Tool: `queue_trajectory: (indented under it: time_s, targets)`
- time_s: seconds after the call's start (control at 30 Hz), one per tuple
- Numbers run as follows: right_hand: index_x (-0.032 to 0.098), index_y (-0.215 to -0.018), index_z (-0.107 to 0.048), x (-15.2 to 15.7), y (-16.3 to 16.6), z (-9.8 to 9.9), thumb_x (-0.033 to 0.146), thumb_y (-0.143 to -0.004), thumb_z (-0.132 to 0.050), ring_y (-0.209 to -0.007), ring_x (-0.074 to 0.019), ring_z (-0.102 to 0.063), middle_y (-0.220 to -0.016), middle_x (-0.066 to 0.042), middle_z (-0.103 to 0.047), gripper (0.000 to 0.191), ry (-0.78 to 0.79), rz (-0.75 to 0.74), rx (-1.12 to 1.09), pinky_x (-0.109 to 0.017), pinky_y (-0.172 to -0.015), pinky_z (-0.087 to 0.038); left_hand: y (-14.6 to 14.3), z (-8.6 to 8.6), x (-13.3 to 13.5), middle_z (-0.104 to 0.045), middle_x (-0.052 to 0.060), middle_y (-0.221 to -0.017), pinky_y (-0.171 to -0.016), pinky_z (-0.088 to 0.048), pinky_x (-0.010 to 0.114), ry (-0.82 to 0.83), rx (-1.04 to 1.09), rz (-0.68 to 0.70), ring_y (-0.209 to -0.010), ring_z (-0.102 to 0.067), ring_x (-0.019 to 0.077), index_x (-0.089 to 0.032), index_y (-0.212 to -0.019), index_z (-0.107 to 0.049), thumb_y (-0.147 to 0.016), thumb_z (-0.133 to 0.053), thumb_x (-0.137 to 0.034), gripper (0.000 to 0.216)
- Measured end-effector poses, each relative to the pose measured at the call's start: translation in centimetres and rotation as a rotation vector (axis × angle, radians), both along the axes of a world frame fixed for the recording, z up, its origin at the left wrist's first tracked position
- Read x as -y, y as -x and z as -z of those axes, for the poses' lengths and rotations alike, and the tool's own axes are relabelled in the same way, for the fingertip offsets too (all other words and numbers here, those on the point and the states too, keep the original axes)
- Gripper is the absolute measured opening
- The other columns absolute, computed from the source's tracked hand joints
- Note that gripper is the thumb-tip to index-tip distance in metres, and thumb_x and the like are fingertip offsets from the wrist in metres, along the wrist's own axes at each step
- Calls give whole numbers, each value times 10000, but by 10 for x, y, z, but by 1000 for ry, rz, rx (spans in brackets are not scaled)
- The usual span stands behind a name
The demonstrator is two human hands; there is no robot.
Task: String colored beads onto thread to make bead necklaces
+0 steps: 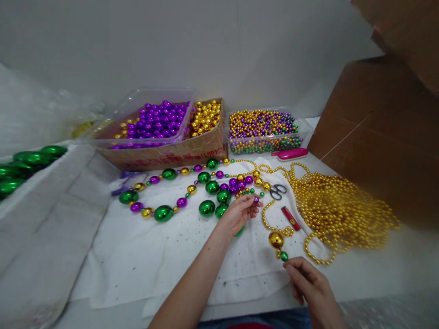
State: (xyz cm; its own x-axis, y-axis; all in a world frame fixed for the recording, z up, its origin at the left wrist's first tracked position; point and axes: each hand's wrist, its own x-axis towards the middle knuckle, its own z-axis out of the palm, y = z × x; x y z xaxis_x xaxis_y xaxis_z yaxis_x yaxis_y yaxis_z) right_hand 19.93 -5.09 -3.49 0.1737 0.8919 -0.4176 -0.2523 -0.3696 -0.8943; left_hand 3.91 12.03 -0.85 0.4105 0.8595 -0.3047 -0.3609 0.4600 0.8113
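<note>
My left hand (pixel 240 212) reaches over the white cloth (pixel 144 256) and pinches a small purple bead (pixel 255 199) among loose green, purple and gold balls (pixel 219 194). My right hand (pixel 308 281), near the front edge, is closed on the end of a strand that carries a small green bead (pixel 284 256) and a large gold ball (pixel 276 239). A finished strand of green, purple and gold beads (pixel 161 201) lies in a loop across the cloth to the left.
A pile of gold bead chain (pixel 339 210) lies at right, with scissors (pixel 277 191) and a red lighter (pixel 291 218) beside it. At the back stand a cardboard box of purple and gold balls (pixel 171 151), a clear tub of small mixed beads (pixel 262 130) and a pink tool (pixel 291 154). Brown cartons (pixel 380 137) rise at right.
</note>
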Motion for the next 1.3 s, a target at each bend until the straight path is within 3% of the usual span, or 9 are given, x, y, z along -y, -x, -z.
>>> queue_trajectory:
  time_s: [0.57,0.83,0.9,0.97,1.07,1.17,1.23,1.3]
  targets:
    - [150,-736,-612,8,1,-8,509,-711,-673,-441,-58,-296,-482,66,-343,365,27,-13,4,-175,-411,-185,5,0,7,-648,76,-794,-544,-425,179,8,8,-2,-605,-568,86,-104,-947,-650,-801,-628,-237,199]
    - [172,-787,-565,-9,16,-4,472,-731,-672,-422,-73,-399,-505,58,-438,323,-64,-5,-12,-164,-372,-279,5,-13,28,-641,73,-872,-576,-381,204,-104,-80,146,-678,-552,101,-126,-896,-690,-785,-645,-305,216]
    - [191,-846,-539,-15,22,-3,450,-729,-678,-470,-108,-489,-594,38,-501,316,-122,-39,-56,-189,-381,-354,9,-18,38,-649,89,-903,-605,-382,220,-146,-149,104,-720,-551,122,-125,-872,-702,-807,-615,-330,232]
    - [202,-927,-540,-20,27,-5,431,-757,-650,-595,-159,-572,-724,-2,-552,305,-163,-118,-4,-234,-437,-436,16,-23,46,-653,95,-970,-630,-377,229,-207,-235,-22,-768,-546,137,-133,-840,-711,-814,-605,-337,231]
    - [217,-1059,-568,-29,30,-16,384,-826,-575,-898,-229,-582,-994,-75,-580,287,-289,-194,383,-304,-613,-489,27,-31,53,-627,80,-1094,-706,-375,237,-312,-341,-212,-912,-538,167,-156,-815,-722,-810,-613,-312,190]
    - [246,-1196,-542,-41,39,-31,327,-871,-518,-1086,-247,-496,-1187,-83,-544,336,-470,-198,697,-330,-741,-461,31,-38,58,-614,72,-1119,-825,-364,254,-384,-347,-243,-1036,-512,190,-171,-834,-732,-824,-599,-286,176]
    - [249,-1245,-513,-52,48,-37,298,-878,-510,-1098,-236,-491,-1218,-74,-545,370,-544,-227,681,-324,-762,-453,29,-41,61,-611,72,-1123,-837,-369,262,-399,-292,-229,-1035,-514,190,-176,-856,-732,-829,-591,-278,176]
    - [220,-1141,-583,-61,57,-38,281,-870,-518,-974,-212,-554,-1093,-66,-611,286,-527,-286,557,-297,-704,-457,28,-42,62,-611,72,-1117,-775,-389,253,-391,-245,-240,-962,-530,172,-177,-866,-725,-834,-583,-284,180]
